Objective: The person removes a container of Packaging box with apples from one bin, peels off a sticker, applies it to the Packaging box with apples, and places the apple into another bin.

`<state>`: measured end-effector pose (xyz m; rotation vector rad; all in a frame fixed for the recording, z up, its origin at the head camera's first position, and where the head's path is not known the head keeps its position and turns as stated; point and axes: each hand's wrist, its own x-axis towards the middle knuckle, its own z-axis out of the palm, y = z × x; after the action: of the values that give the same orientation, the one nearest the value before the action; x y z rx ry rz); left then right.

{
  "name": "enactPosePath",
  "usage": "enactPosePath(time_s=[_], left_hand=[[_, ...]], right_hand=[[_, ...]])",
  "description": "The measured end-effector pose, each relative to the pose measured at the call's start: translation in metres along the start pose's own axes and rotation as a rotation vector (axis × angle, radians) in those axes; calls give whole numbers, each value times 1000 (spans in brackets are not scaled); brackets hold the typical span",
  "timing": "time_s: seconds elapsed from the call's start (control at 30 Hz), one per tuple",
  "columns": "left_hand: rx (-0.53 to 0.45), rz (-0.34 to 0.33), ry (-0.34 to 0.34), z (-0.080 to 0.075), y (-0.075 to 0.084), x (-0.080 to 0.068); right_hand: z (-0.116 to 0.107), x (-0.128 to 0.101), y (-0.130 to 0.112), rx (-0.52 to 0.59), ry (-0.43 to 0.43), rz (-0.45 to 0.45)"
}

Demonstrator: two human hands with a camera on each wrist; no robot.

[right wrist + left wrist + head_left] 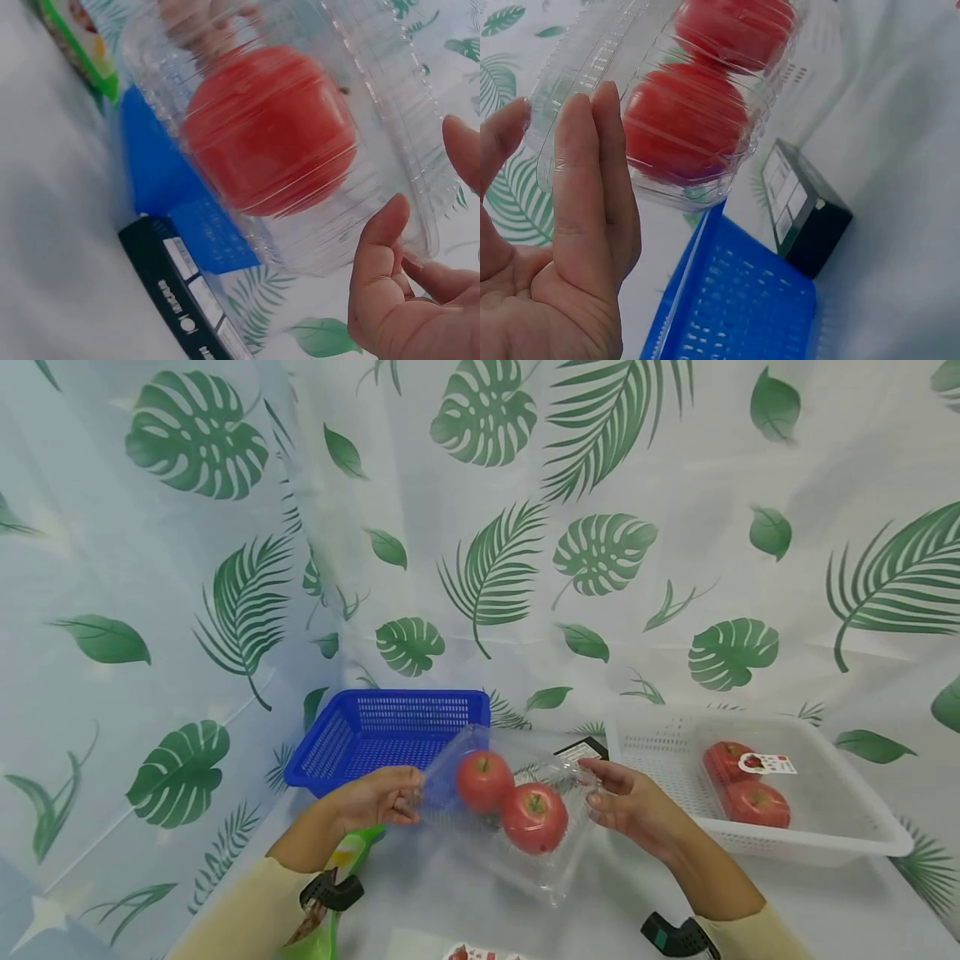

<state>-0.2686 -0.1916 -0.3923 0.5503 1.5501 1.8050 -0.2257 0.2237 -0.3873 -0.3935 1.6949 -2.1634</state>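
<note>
l. hand [382,797] & r. hand [633,802], fingers & thumbs pinching edges, hold clear, ribbed plastic box [551,881] w/ 2 round, glossy apples [535,818] over white table [615,897] nr. blue mesh basket [420,695]; leaf-print sheet [420,597] behind.

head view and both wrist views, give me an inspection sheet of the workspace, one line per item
surface: white tabletop, part hidden by arms and goods
job's things: clear plastic container with two apples inside; blue basket at left; white basket at right, holding a labelled apple pack
clutter: dark box beyond the container; green packet by the left forearm; printed label cut off by the bottom edge
left hand: pinches the container's edge
right hand: grips its opposite side
cables: nothing seen
surroundings: leaf-patterned white sheeting
</note>
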Motion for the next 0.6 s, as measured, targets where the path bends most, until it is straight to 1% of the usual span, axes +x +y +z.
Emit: enactPosePath(time_s=[0.17, 0.3, 0.4, 0.47, 0.6], left_hand=[[-18, -16, -60, 10, -5, -3], [-56, -54, -99, 19, -9, -6], [-54, -56, -119, 24, -13, -8], [-31, -43, -142, 27, -16, -7], [-19, -41, -194, 33, -23, -4]], right_hand=[[-1, -10, 2, -5, 26, 3], [-2, -17, 6, 6, 57, 11], [-3, -21, 9, 9, 78, 15], [-5, -24, 12, 9, 87, 9], [-8, -29, 18, 14, 99, -28]])
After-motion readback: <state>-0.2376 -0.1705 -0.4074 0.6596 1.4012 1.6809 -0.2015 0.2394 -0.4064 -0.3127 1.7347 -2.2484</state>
